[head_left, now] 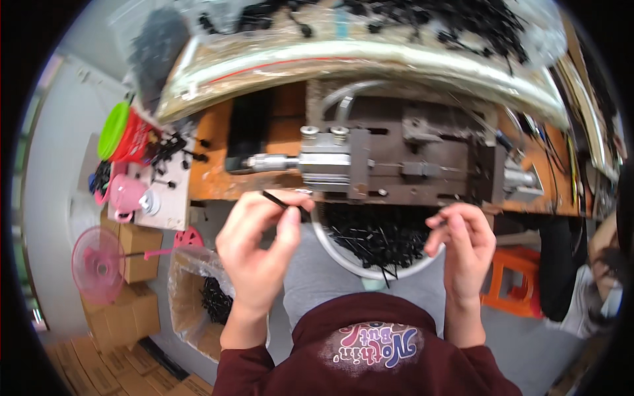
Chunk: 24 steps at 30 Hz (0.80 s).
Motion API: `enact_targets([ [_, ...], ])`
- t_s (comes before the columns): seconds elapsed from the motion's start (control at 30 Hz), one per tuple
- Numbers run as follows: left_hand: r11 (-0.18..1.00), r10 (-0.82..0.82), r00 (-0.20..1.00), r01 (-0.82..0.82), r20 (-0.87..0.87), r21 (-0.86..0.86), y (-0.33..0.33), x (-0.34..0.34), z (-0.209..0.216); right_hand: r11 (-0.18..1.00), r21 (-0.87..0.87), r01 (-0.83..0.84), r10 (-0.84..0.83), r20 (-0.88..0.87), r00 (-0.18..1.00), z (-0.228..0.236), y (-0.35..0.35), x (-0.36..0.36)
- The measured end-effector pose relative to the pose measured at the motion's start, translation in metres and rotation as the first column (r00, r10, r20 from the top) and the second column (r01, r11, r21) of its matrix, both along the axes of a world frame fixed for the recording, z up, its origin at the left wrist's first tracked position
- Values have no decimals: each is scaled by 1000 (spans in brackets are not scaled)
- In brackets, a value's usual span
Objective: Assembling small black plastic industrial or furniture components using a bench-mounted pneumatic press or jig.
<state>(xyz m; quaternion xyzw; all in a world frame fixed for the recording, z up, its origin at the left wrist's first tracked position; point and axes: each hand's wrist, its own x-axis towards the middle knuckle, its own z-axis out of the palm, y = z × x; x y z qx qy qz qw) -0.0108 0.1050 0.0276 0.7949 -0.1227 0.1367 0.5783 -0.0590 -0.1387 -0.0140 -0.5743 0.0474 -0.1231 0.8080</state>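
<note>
My left hand (256, 247) pinches a thin black rod (273, 198) between thumb and fingers, just in front of the workbench edge. My right hand (465, 241) is closed in a loose pinch to the right of the basin; a small dark bit shows at its fingertips, too small to name. Between and beyond both hands sits a metal machine fixture (327, 165) with a cylinder and a dark slotted base plate (389, 185). Below the bench edge, a white round basin (323, 243) holds many thin black parts (376, 241).
Over the machine runs a plastic-wrapped shelf edge (370, 53) with piled black parts above. At left are a red bucket (137, 135), a pink jug (127, 195), a pink fan (99, 267) and a lined carton (188, 317). An orange stool (512, 280) stands at right, near another person.
</note>
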Motion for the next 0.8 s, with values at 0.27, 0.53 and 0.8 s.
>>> enact_targets([
  [0.27, 921, -386, 918, 377, 96, 94, -58, -24, -12, 971, 195, -139, 162, -112, 980, 4, -2, 6],
  [0.53, 849, -517, 841, 479, 162, 224, -60, -27, -23, 917, 339, -211, 255, -92, 963, 3, -8, 9],
  [0.8, 818, -556, 805, 488, 204, 304, -63, -29, -30, 938, 287, -196, 230, -90, 969, 0, -7, 9],
])
